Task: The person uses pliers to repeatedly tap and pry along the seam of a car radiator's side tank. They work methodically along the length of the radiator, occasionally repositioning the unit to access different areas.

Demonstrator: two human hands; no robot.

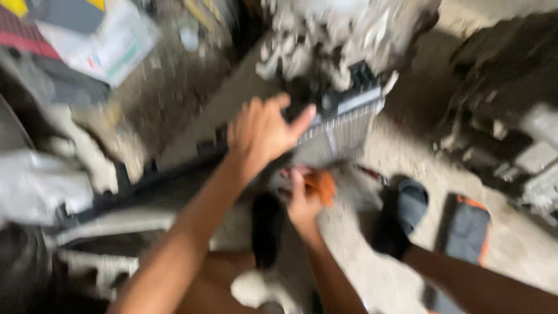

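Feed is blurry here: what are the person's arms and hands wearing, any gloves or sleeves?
No gloves or sleeves show. The left hand and right hand are bare, and both forearms are uncovered to the frame edge. No watch, ring or band can be made out, though blur could hide small items.

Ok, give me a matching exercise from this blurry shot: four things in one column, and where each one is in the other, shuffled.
Things:
1. left hand
2. right hand
3. sandalled foot
4. papers

Places:
A. top left, on the dirty floor
B. gripping an orange object
C. on the top edge of the finned radiator
D. right of the hands, on the sandy ground

Pairs: 1-C, 2-B, 3-D, 4-A
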